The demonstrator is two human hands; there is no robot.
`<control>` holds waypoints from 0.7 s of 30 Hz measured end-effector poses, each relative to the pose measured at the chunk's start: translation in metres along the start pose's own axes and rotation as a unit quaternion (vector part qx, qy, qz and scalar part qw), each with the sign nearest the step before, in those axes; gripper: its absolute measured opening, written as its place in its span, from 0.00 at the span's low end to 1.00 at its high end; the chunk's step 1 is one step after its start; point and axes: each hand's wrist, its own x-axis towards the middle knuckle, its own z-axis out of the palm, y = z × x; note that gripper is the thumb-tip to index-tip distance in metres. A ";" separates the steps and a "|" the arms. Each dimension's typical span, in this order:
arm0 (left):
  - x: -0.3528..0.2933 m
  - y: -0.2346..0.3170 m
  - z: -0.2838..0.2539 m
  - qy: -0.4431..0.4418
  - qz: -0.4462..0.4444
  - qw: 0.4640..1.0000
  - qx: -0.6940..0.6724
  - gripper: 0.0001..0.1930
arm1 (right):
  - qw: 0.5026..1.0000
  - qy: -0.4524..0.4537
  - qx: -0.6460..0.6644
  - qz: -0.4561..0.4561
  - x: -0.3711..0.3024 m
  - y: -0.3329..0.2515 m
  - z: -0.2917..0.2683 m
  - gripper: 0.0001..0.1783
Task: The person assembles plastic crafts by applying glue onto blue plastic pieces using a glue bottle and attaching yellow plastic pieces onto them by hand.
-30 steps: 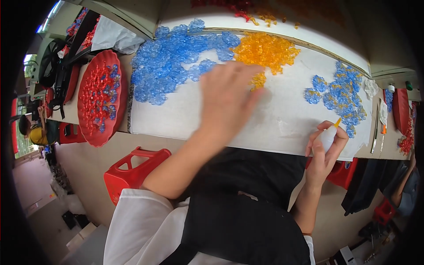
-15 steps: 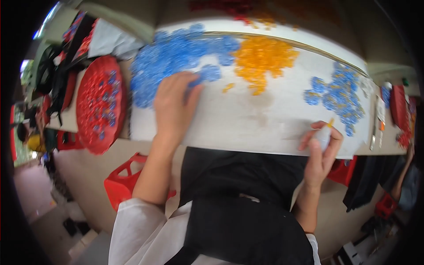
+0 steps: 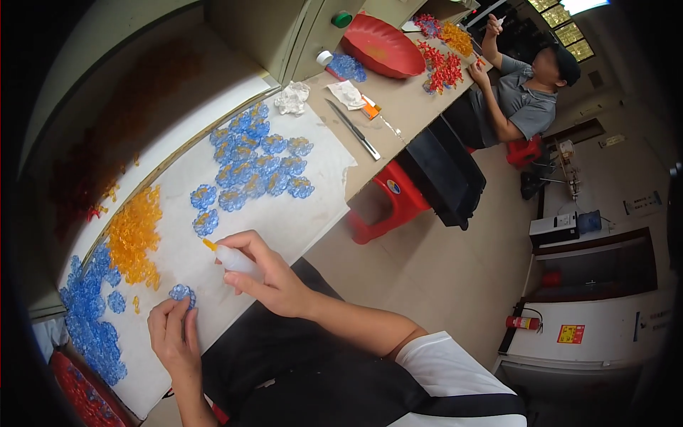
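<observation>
Flower (image 3: pixel 182 292) now sits pinched in my left hand (image 3: pixel 173 340), right of the blue pile (image 3: pixel 96 341) it was just over; work on one seems under way, my right hand (image 3: pixel 274 281) gripping the squeeze bottle (image 3: pixel 238 262).

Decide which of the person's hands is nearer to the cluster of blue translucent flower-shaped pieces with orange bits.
Right. The right hand, holding a white squeeze bottle, is pictured below the cluster; the left hand is farther off, lower left, at a single blue flower-shaped piece.
</observation>
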 end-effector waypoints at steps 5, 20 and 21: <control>0.003 -0.002 -0.007 -0.028 0.003 1.000 0.004 0.12 | 1.000 -0.022 -0.005 0.010 0.002 -0.001 0.002 0.20; 0.007 -0.010 -0.020 -0.020 -0.038 0.998 -0.055 0.19 | 0.999 -0.009 0.021 -0.038 0.000 -0.008 -0.013 0.23; 0.008 -0.012 -0.021 -0.036 -0.049 0.997 -0.051 0.22 | 0.999 -0.006 0.024 -0.047 0.002 -0.007 -0.014 0.23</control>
